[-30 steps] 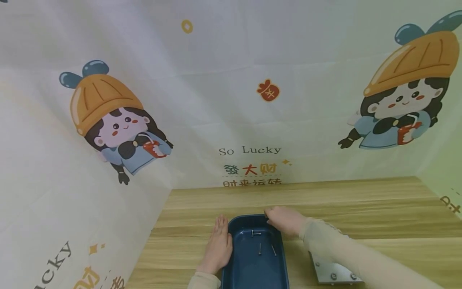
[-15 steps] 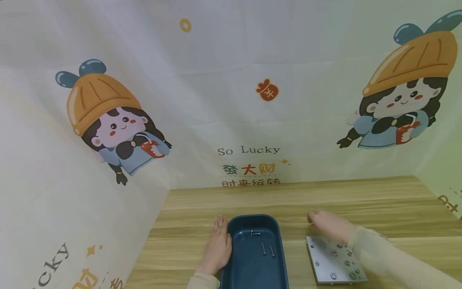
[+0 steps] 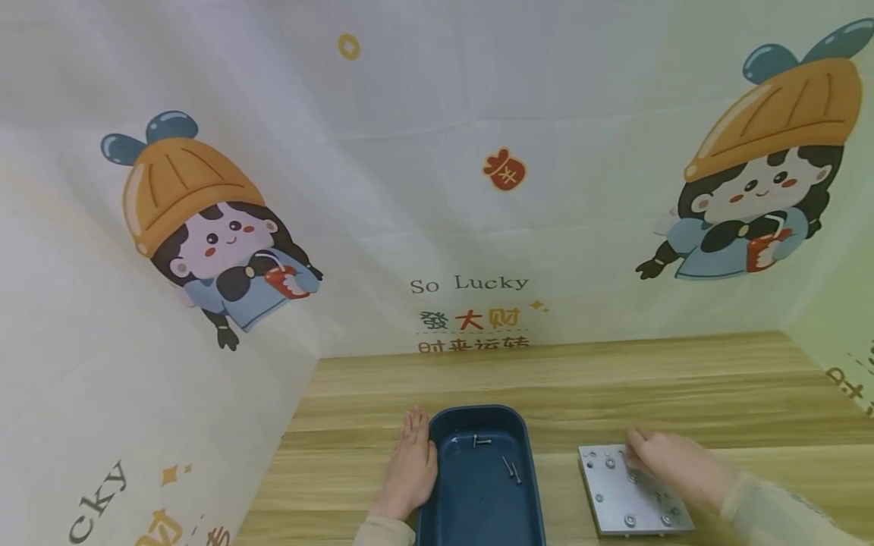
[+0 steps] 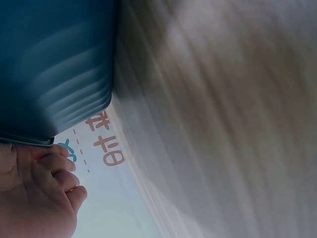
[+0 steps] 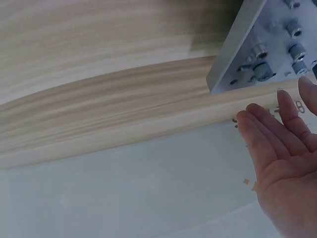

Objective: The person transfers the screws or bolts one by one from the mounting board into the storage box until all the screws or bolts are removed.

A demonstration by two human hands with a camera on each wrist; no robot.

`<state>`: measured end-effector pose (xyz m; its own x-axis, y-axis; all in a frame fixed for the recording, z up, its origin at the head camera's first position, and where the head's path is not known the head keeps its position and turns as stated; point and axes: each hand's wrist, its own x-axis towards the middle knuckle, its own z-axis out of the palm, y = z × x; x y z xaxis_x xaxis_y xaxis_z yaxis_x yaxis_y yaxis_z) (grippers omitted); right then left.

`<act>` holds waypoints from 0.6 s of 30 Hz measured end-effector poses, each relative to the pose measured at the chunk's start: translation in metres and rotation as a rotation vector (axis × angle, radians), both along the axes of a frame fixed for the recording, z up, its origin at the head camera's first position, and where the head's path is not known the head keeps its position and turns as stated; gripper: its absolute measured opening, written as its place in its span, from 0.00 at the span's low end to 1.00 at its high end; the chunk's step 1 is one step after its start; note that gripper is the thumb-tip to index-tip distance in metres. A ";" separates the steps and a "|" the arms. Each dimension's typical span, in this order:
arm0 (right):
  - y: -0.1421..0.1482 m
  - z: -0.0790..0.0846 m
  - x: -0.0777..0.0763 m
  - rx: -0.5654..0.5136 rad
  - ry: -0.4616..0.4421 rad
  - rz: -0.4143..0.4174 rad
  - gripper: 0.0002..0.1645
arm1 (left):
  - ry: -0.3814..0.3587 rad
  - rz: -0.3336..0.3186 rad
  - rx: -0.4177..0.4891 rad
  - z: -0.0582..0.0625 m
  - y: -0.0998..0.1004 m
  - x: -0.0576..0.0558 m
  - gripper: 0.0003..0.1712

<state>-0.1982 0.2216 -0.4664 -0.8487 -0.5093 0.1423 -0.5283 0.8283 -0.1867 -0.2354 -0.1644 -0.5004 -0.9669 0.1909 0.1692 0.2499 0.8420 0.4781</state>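
A dark blue tray (image 3: 478, 504) stands on the wooden table, with several small screws (image 3: 512, 470) lying loose inside. My left hand (image 3: 410, 466) rests along the tray's left side, its fingers straight against the outer wall. Farther right lies a flat metal plate (image 3: 608, 485) with several screws set in it. Over the plate's far right part is my right hand (image 3: 683, 462), which covers some of those screws. In the right wrist view, the fingers of the right hand (image 5: 287, 158) are near the plate's screws (image 5: 297, 52). The meeting of thumb and forefinger is cut off there.
The wooden table (image 3: 382, 379) ends at a pale cloth backdrop (image 3: 382, 189) printed with cartoon figures and lettering. More of this cloth hangs at the left and right. Bare tabletop shows between the tray and the plate.
My right hand has left the tray's far right corner and moved right and nearer, to the plate. Loose screws in the tray have shifted. The left hand stays at the tray's side.
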 end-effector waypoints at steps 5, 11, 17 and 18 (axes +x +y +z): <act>-0.002 -0.006 0.008 0.013 0.026 0.028 0.12 | -0.007 0.004 0.001 0.000 -0.001 0.000 0.30; -0.008 -0.014 0.012 0.076 0.059 0.009 0.23 | -0.012 0.011 -0.010 -0.004 -0.001 -0.001 0.30; -0.012 -0.014 0.012 0.121 0.072 -0.021 0.24 | -0.007 0.003 -0.001 -0.002 -0.001 -0.001 0.30; -0.012 -0.014 0.012 0.129 0.087 -0.009 0.24 | -0.010 0.003 0.001 -0.002 -0.001 -0.001 0.30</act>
<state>-0.1862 0.2092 -0.4802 -0.8408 -0.5203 0.1493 -0.5301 0.8473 -0.0327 -0.2366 -0.1653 -0.5020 -0.9692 0.1874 0.1596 0.2422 0.8422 0.4818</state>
